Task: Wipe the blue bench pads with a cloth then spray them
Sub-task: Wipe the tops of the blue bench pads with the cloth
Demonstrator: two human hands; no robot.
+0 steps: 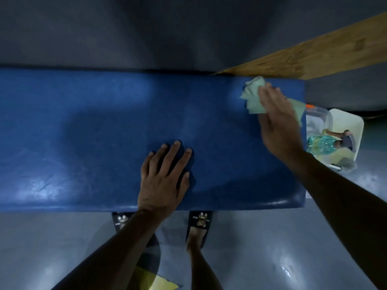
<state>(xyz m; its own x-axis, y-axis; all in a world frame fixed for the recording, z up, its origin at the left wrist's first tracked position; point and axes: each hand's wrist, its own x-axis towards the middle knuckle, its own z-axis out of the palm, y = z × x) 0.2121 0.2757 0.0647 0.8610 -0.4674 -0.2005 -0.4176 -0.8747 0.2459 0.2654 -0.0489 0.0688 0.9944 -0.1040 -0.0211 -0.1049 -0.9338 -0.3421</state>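
Right hand (pixel 278 124) presses the crumpled pale-green cloth (pixel 252 97) flat-fingered on our padded blue vinyl bench (pixel 94 132) — wiping step; left hand (pixel 164 181) rests open. Next: unwiped stretches.

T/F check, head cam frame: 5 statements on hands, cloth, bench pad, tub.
1. The right hand presses a pale green cloth on the blue bench pad. True.
2. The left hand holds a spray bottle. False: it lies flat on the pad, fingers spread.
3. The cloth sits near the pad's far right corner. True.
4. The white tub stands on the pad. False: it is off the pad's right end.
5. Both hands grip the cloth. False: only the right.
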